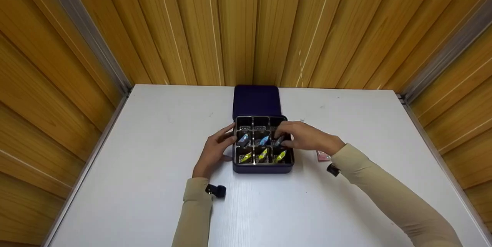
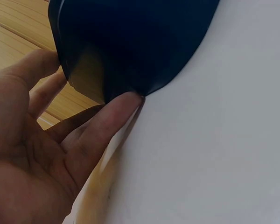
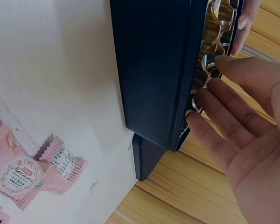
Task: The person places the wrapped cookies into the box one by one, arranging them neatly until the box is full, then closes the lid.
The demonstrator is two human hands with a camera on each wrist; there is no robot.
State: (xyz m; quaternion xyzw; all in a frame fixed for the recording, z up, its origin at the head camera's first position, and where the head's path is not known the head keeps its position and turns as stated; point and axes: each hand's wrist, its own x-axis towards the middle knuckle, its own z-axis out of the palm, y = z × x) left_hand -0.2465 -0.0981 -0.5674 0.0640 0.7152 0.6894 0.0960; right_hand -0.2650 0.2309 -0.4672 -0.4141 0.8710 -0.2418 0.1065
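Observation:
A dark blue tin (image 1: pixel 263 168) sits on the table with its lid (image 1: pixel 256 101) folded back. Inside is a divided tray of small compartments. Blue-wrapped sweets (image 1: pixel 264 140) lie in the middle row, yellow-green wrapped ones (image 1: pixel 263 155) in the front row; the back row shows no sweets. My left hand (image 1: pixel 213 149) rests against the tin's left side, fingers fairly straight and fingertips at the rim. From the right, my right hand (image 1: pixel 307 136) reaches into the middle-row right compartment, over a dark bluish wrapped sweet (image 1: pixel 278 140). Its thumb and fingers (image 3: pixel 224 109) stand apart at the tray.
Pink wrapped sweets (image 3: pixel 18 175) with printed labels lie on the white table (image 1: pixel 153 162) right of the tin, partly hidden under my right forearm in the head view. Wood-patterned walls (image 1: pixel 238 28) border the table at the back and both sides.

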